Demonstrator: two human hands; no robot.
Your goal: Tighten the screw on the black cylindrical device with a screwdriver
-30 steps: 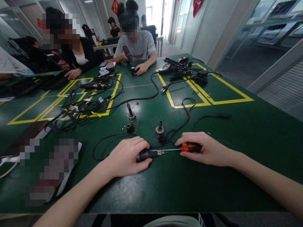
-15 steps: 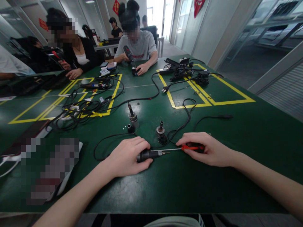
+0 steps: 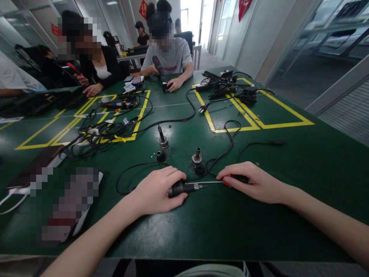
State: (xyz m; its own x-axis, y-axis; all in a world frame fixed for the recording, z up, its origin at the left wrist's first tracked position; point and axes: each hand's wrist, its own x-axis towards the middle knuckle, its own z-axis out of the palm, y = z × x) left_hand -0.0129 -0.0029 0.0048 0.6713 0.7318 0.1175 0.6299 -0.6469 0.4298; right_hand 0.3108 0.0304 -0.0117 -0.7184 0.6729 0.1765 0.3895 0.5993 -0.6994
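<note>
The left hand point(image 3: 161, 188) grips a black tool point(image 3: 180, 188) on the near counter point(image 3: 230, 231); the right hand point(image 3: 248, 181) pinches a screwdriver point(image 3: 225, 184), pointing left alongside it. Best brace the tool firmly and turn the screwdriver without tilting.

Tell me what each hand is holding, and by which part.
Left hand: a black tool, by its body. Right hand: a screwdriver, by its red-and-black handle.
</note>
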